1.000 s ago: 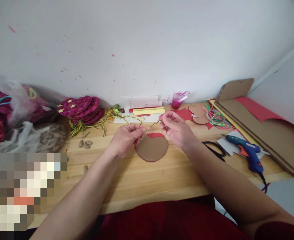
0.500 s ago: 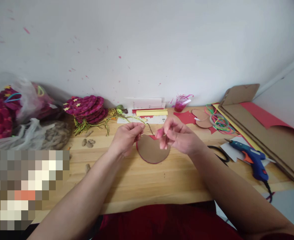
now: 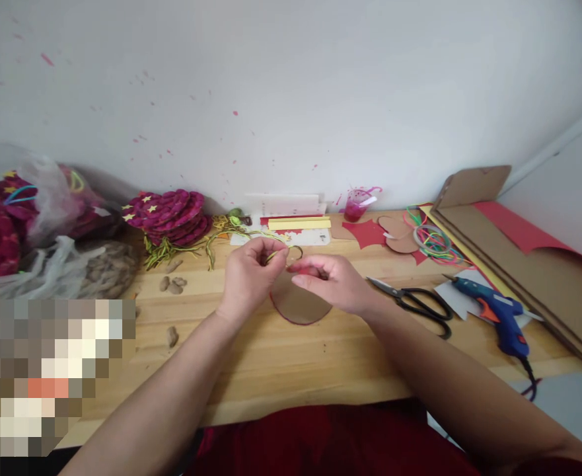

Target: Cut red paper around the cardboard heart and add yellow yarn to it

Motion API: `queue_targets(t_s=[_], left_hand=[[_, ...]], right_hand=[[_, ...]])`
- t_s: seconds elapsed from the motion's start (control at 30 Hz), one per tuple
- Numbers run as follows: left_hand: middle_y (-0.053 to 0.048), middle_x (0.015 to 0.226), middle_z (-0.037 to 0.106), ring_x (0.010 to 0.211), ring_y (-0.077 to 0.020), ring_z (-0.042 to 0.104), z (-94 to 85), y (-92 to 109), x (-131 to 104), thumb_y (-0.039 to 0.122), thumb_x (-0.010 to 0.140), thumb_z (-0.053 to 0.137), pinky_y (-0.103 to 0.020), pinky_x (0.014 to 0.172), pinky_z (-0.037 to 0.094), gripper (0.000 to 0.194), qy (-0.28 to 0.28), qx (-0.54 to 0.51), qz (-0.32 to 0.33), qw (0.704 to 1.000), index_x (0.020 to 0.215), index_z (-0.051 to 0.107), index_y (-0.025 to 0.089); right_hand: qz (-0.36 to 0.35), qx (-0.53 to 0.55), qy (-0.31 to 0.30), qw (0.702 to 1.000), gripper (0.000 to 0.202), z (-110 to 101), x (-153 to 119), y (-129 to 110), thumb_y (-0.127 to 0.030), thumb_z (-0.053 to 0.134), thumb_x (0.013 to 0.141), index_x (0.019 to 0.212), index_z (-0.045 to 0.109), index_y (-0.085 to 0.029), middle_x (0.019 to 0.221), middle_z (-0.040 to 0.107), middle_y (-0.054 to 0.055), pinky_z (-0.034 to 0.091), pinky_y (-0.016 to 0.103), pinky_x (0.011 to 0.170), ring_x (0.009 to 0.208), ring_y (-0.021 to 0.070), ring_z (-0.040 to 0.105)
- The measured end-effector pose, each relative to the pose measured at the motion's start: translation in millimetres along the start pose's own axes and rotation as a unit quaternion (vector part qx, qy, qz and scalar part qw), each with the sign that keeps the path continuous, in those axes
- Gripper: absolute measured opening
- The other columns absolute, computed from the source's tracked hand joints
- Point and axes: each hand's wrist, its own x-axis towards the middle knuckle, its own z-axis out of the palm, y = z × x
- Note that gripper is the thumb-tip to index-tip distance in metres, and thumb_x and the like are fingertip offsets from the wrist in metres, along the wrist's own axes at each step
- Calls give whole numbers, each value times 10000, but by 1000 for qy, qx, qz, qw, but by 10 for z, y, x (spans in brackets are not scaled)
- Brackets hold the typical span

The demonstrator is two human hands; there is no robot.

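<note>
My left hand [image 3: 255, 271] is closed in a pinch on a thin olive-green yarn [image 3: 296, 251], which curves in a small loop between both hands. The thumb and fingers of my right hand [image 3: 327, 281] close on the yarn's other side; its tip is too small to make out. Below the hands, a round cardboard disc [image 3: 300, 307] with a purple-red edge lies on the table, its upper part hidden by my fingers. More yellow-green yarn [image 3: 211, 248] trails on the wood to the left.
Black-handled scissors [image 3: 412, 297] and a blue glue gun [image 3: 506, 317] lie at the right, near stacked cardboard [image 3: 523, 271]. Peanuts [image 3: 174, 284] and a pile of painted magenta rounds [image 3: 169, 215] are at the left. A plastic cup [image 3: 356, 206] stands by the wall.
My right hand has come down and left, closer to my left hand, its fingers closing in. The yarn now bends into a loop. The scissors show more fully.
</note>
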Motion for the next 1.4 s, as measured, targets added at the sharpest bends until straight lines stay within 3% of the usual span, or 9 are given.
queue_targets(t_s=[0.07, 0.17, 0.33, 0.5, 0.77, 0.97, 1.1, 1.23, 1.4], left_hand=[[-22, 757, 692, 635, -124, 552, 5, -13, -4, 303, 793, 731, -240, 599, 413, 140, -3, 15, 7, 1000, 841, 733, 172], [-13, 716, 683, 604, -120, 535, 6, -14, -7, 284, 775, 734, -239, 575, 392, 120, -15, 50, 11, 999, 819, 735, 172], [-3, 676, 669, 560, -105, 491, -1, 27, -24, 264, 765, 719, -226, 526, 347, 94, -84, 74, 10, 994, 781, 734, 173], [-10, 694, 674, 562, -95, 499, -10, 71, -24, 285, 747, 749, -208, 514, 363, 127, -165, 6, -46, 985, 789, 732, 166], [11, 629, 627, 555, -92, 522, -24, 90, -15, 336, 775, 784, -213, 552, 409, 187, -175, -89, -60, 979, 811, 718, 165], [-17, 716, 688, 593, -103, 552, -9, 31, -17, 348, 758, 795, -220, 553, 402, 209, -133, -61, -58, 988, 812, 709, 166], [-22, 718, 687, 605, -112, 554, 4, 3, -30, 329, 758, 786, -231, 552, 386, 188, -95, -17, -52, 994, 827, 718, 168], [-34, 766, 713, 645, -122, 584, 19, -18, -32, 320, 774, 780, -236, 583, 408, 173, -112, -36, -51, 992, 833, 718, 170], [-19, 781, 711, 638, -110, 563, 24, -36, -46, 318, 808, 770, -234, 583, 393, 232, -127, -35, -34, 991, 995, 758, 181]], right_hand=[[-46, -78, 60, 994, 163, 2, -2, -6, -364, 736, 868, 861, 760, -203, 638, 581, -21, 361, 269, 548, 578, 113, 481], [-133, -152, 135, 970, 104, -50, -5, -70, -286, 725, 877, 802, 750, -218, 691, 591, 1, 394, 293, 593, 631, 137, 515], [-243, -193, 168, 936, 91, -165, 24, -143, -223, 708, 873, 786, 730, -237, 844, 634, 49, 472, 373, 825, 891, 215, 596], [-174, -79, 137, 972, 98, -197, 91, -57, -274, 696, 882, 803, 693, -215, 850, 656, 33, 461, 311, 689, 808, 177, 593], [-16, 151, 67, 986, 320, -56, 137, 48, -488, 775, 794, 794, 654, -192, 660, 632, -16, 412, 246, 530, 590, 108, 526], [-14, 186, 72, 980, 294, -68, 107, 7, -469, 773, 813, 785, 658, -199, 632, 631, -27, 422, 247, 527, 549, 97, 523], [-75, 108, 128, 983, 195, -55, 88, 3, -382, 753, 854, 828, 682, -201, 743, 683, 5, 463, 269, 581, 642, 124, 587], [-137, 35, 134, 981, 119, 17, 64, 36, -323, 696, 912, 874, 684, -211, 857, 704, 26, 504, 313, 723, 789, 160, 643], [-138, 29, 138, 980, 100, 47, 30, 45, -302, 670, 932, 891, 655, -212, 815, 670, 14, 500, 318, 713, 750, 159, 635]])
